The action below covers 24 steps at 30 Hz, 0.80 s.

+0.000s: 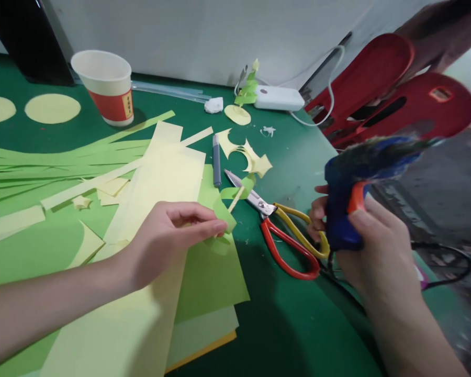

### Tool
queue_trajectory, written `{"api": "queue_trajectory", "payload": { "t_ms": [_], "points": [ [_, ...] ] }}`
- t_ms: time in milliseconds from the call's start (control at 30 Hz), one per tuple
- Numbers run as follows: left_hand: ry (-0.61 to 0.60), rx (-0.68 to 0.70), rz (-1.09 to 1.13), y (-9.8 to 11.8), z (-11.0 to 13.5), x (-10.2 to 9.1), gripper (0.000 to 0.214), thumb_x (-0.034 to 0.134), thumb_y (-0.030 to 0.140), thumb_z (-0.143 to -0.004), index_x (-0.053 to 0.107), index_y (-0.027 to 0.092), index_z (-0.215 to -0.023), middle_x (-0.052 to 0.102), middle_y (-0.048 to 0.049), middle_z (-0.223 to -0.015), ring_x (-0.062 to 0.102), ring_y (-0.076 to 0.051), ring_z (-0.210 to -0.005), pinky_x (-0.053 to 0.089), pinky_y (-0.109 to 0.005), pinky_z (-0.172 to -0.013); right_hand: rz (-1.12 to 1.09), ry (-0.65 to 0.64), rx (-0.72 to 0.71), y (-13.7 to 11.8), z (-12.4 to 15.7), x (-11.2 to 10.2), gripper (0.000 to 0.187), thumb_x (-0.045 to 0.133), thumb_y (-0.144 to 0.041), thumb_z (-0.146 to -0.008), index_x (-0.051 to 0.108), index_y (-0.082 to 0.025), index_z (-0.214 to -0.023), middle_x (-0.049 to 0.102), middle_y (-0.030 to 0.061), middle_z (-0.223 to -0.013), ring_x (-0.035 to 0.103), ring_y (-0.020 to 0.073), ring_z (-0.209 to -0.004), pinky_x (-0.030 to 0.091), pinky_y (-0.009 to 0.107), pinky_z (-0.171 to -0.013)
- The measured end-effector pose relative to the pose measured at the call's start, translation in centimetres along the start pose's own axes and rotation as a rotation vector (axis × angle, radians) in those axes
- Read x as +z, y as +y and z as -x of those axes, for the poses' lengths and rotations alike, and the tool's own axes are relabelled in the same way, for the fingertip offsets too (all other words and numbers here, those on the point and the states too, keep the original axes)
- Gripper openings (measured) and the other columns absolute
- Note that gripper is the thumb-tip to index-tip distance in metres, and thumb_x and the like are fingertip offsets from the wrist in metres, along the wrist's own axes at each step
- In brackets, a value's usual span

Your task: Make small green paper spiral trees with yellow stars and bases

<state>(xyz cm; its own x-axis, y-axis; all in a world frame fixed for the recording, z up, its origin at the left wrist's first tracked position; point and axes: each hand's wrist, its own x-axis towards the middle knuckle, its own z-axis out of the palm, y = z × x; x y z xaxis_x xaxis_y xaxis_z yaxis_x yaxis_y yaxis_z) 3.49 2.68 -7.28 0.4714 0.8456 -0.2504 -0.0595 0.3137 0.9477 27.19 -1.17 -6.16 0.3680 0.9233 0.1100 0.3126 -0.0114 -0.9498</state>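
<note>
1. Left hand [167, 243]: thumb and fingertips clamped on a curled green paper piece [226, 214], above the paper sheets [157, 178].
2. Right hand [380, 241]: fingers wrapped round a blue glue gun [339, 204], held up right of the scissors [264, 207]; nozzle blurred, seemingly pointing right.
3. Scissors lie on the green table [290, 324], between the hands; grey marker [216, 162] near their tips.
4. Paper cup [110, 91] stands upright, back left.

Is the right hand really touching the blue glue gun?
Touching: the head view shows the right hand gripping the blue glue gun by its handle.
</note>
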Motion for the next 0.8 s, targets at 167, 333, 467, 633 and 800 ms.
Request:
{"api": "queue_trajectory", "payload": {
  "t_ms": [167,333,467,633,800],
  "points": [
    [0.013,-0.003,0.021,0.0,0.0,0.0,0.009,0.069,0.021,-0.072,0.071,0.020,-0.063,0.065,0.0029,-0.061,0.054,-0.007,-0.061,0.042,-0.016,-0.059,0.093,0.147,-0.011,-0.5,-2.8,-1.7,0.050,0.040,-0.066,-0.064,0.051,-0.021,-0.081,0.043,-0.0009,-0.060,0.037,0.0119,-0.048,0.029,0.026,-0.042],
    [0.021,0.017,0.006,-0.1,0.1,0.0,0.006,0.069,0.022,-0.071,0.071,0.020,-0.066,0.065,0.0010,-0.064,0.055,-0.010,-0.062,0.043,-0.022,-0.060,0.515,0.260,0.079,0.2,-5.0,-4.5,0.049,0.047,-0.068,-0.063,0.052,-0.019,-0.066,0.049,0.0036,-0.058,0.041,0.0139,-0.050,0.030,0.028,-0.048],
    [0.041,0.026,-0.003,0.2,0.2,0.3,0.006,0.069,0.021,-0.071,0.071,0.019,-0.065,0.066,-0.0013,-0.067,0.055,-0.012,-0.063,0.045,-0.026,-0.062,0.814,0.167,0.161,1.7,-6.0,-4.0,0.046,0.059,-0.063,-0.059,0.047,-0.020,-0.049,0.040,0.0011,-0.046,0.043,0.0176,-0.049,0.034,0.034,-0.054],
    [0.054,0.051,-0.026,0.4,0.3,0.3,0.007,0.068,0.023,-0.070,0.071,0.019,-0.065,0.067,-0.0033,-0.070,0.057,-0.015,-0.067,0.047,-0.029,-0.064,0.941,0.140,0.029,2.0,-5.4,-1.3,0.039,0.061,-0.054,-0.063,0.056,-0.015,-0.062,0.055,0.0116,-0.068,0.056,0.0316,-0.072,0.041,0.049,-0.066],
    [0.057,0.036,-0.006,0.3,0.3,0.2,0.007,0.069,0.021,-0.070,0.071,0.019,-0.065,0.067,-0.0020,-0.069,0.056,-0.012,-0.065,0.046,-0.026,-0.064,0.811,0.017,-0.332,-1.1,-1.2,1.4,0.022,0.050,-0.038,-0.079,0.062,-0.020,-0.084,0.058,0.0093,-0.098,0.055,0.0216,-0.092,0.044,0.037,-0.080]
  ]
}}
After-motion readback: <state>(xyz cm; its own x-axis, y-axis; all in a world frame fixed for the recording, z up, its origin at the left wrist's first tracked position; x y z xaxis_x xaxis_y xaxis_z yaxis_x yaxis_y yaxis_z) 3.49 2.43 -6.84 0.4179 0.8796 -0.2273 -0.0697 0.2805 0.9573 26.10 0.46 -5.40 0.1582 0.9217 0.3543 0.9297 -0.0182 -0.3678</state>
